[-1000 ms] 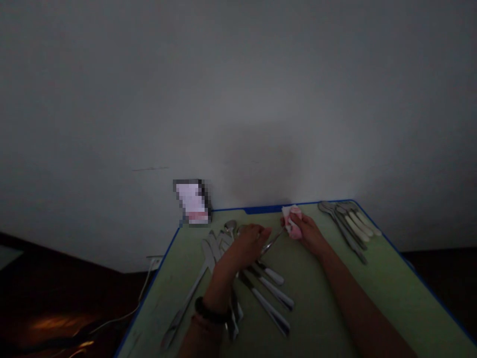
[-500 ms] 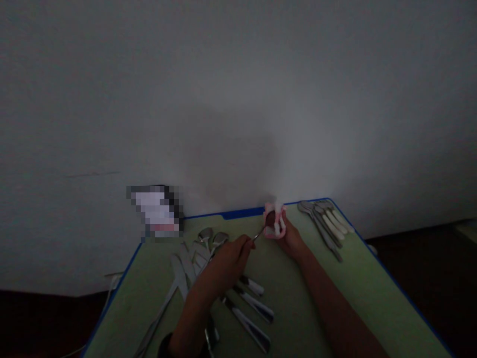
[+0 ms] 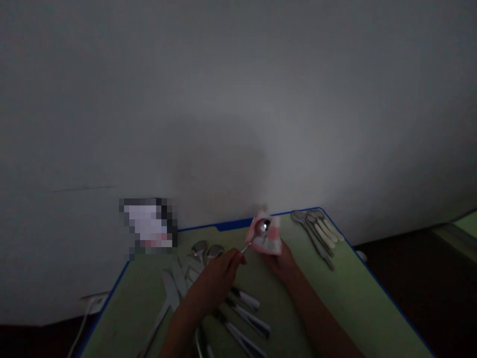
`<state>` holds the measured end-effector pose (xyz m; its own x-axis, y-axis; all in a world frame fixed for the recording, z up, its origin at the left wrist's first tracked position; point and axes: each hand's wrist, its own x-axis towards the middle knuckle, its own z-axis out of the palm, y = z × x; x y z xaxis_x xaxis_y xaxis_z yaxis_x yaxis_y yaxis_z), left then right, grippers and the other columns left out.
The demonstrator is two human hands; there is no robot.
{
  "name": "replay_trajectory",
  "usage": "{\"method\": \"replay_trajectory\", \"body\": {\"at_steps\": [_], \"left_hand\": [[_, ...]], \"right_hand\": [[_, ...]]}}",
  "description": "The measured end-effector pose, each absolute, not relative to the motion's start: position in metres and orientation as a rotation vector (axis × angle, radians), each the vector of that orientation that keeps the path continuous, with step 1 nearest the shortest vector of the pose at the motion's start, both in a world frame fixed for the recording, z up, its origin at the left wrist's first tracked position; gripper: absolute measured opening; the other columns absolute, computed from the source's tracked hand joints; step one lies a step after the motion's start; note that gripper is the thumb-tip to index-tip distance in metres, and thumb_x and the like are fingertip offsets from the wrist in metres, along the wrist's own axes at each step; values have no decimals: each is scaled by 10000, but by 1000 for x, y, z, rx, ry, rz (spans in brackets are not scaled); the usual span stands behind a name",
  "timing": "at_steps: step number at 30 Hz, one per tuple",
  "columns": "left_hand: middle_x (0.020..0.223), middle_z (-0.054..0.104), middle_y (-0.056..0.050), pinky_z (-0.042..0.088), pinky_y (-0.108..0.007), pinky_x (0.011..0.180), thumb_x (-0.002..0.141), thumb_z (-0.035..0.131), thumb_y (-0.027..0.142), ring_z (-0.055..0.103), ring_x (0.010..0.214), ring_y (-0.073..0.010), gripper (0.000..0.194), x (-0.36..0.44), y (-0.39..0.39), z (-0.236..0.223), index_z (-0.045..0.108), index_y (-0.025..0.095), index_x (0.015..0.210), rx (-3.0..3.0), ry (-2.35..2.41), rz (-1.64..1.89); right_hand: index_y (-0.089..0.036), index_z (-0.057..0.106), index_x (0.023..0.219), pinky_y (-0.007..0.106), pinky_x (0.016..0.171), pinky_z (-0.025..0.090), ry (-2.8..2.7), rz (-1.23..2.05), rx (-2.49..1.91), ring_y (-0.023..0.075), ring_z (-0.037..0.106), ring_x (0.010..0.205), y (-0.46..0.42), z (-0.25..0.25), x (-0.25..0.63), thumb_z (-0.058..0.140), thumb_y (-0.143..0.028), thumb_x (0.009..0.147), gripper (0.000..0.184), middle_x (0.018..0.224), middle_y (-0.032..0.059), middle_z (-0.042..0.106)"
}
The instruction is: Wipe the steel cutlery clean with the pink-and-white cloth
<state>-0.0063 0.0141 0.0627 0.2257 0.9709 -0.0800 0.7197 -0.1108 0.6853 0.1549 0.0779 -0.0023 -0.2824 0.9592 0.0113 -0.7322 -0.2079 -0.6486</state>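
My left hand [image 3: 219, 273] is closed round the handle of a shiny metal spoon [image 3: 263, 227], whose bowl points up and to the right. Behind and under that bowl, a pink-and-white checked cloth [image 3: 274, 243] lies spread over my right hand [image 3: 281, 263]. The right fingers are mostly hidden by the cloth, which they hold from below. Several metal utensils with long handles [image 3: 248, 323] lie under and beside my left forearm, and two spoon bowls [image 3: 200, 247] show just beyond it.
Several spoons [image 3: 316, 241], some with pale handles, lie side by side at the far right of the green table [image 3: 357, 318]. At the far left corner stands a blurred-out object [image 3: 149, 223]. A wall [image 3: 238, 124] rises directly behind the table's blue edge.
The cloth has gone from wrapped round the spoon's bowl to opened out behind it, so the shiny bowl now shows. Both hands sit slightly lower and further left in the view, which has shifted.
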Motion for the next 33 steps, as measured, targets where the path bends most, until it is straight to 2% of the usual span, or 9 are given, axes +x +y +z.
{"method": "replay_trajectory", "body": {"at_steps": [2, 7, 10, 15, 21, 25, 28, 33], "left_hand": [[799, 639, -34, 426, -297, 730, 924, 228, 328, 590, 762, -173, 370, -7, 11, 62, 576, 204, 921, 1922, 1484, 517], [865, 637, -49, 407, -321, 781, 916, 234, 268, 587, 842, -183, 325, -8, 8, 54, 546, 199, 858, 1975, 1494, 450], [834, 632, -56, 407, -322, 748, 907, 241, 251, 586, 812, -189, 315, -12, 8, 49, 542, 194, 837, 2008, 1526, 367], [810, 624, -38, 408, -295, 739, 907, 245, 252, 582, 786, -171, 314, -16, 9, 44, 545, 204, 828, 2046, 1472, 332], [834, 630, -54, 418, -291, 766, 899, 254, 277, 580, 816, -176, 342, -18, 19, 36, 579, 190, 838, 2058, 1422, 431], [701, 608, -30, 420, -268, 659, 900, 268, 333, 570, 699, -168, 376, -17, 27, 28, 609, 188, 834, 1947, 1493, 481], [701, 612, -26, 411, -255, 622, 893, 299, 354, 568, 669, -161, 369, -14, 31, 19, 620, 187, 826, 1896, 1510, 522], [558, 548, 6, 383, -242, 561, 891, 309, 407, 537, 563, -151, 403, -2, 35, 6, 635, 176, 836, 1871, 1630, 640]], "right_hand": [[-213, 644, 931, 283, 804, 473, -622, 1741, -444, 143, 584, 831, 75, -7, 148, 588, -466, 759, 311, 942, 23, 651], [-160, 640, 722, 211, 598, 442, -633, 1705, -657, 101, 549, 617, 78, -22, 140, 680, -265, 658, 129, 684, -10, 631], [-157, 634, 711, 218, 572, 429, -712, 1685, -668, 101, 535, 575, 79, -24, 139, 630, -199, 651, 73, 649, -17, 623], [-143, 625, 700, 243, 516, 427, -773, 1726, -671, 120, 537, 530, 79, -19, 140, 551, -160, 631, 103, 649, 10, 636], [-143, 629, 718, 227, 592, 453, -602, 1767, -657, 112, 575, 615, 87, -21, 139, 668, -207, 637, 111, 690, 7, 645], [-145, 637, 796, 232, 598, 475, -549, 1814, -645, 116, 594, 649, 90, -24, 139, 692, -246, 663, 176, 750, 12, 655], [-161, 628, 812, 214, 615, 492, -444, 1831, -583, 103, 599, 666, 95, -27, 141, 657, -209, 702, 124, 757, -3, 660], [-192, 594, 839, 226, 673, 520, -282, 1851, -495, 110, 620, 748, 105, -30, 147, 548, -167, 771, 86, 817, -4, 671]]}}
